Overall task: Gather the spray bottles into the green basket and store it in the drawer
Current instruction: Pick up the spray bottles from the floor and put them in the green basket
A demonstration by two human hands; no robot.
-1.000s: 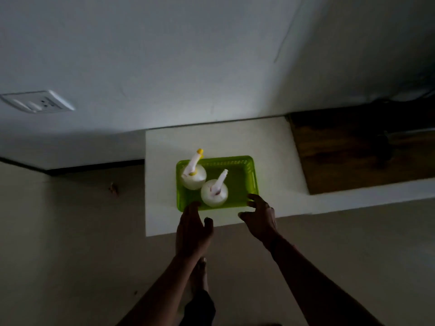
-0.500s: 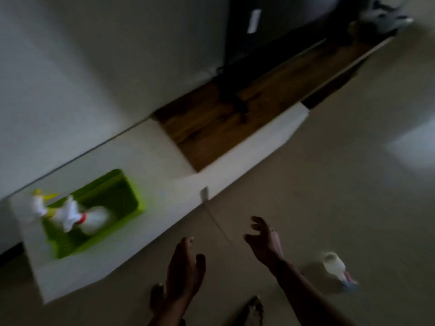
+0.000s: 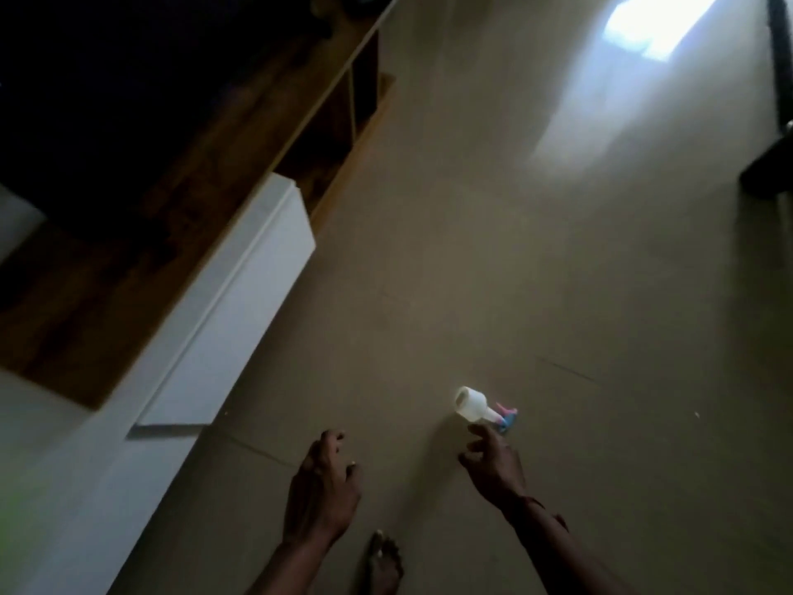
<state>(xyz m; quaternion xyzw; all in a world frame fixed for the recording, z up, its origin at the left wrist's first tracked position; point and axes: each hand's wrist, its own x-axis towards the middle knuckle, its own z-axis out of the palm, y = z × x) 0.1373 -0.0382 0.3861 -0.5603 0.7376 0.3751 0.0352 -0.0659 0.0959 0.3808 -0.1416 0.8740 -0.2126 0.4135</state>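
Note:
A white spray bottle (image 3: 472, 406) with a pink and blue nozzle lies on its side on the beige floor. My right hand (image 3: 493, 465) hovers just below it, fingers spread, its fingertips close to the bottle and holding nothing. My left hand (image 3: 324, 491) hangs empty over the floor further left, fingers loosely curled. The green basket is out of view; only a faint green blur shows at the left edge.
A low white cabinet (image 3: 223, 311) with a wooden top (image 3: 141, 234) runs along the left, with open wooden shelves (image 3: 343, 122) beyond it. My bare foot (image 3: 384, 564) stands between my arms. Dark furniture (image 3: 772, 165) sits at the right edge.
My view has swung right, away from the basket with two bottles. Both hands have left the basket, and the right one has closed in on the bottle on the floor.

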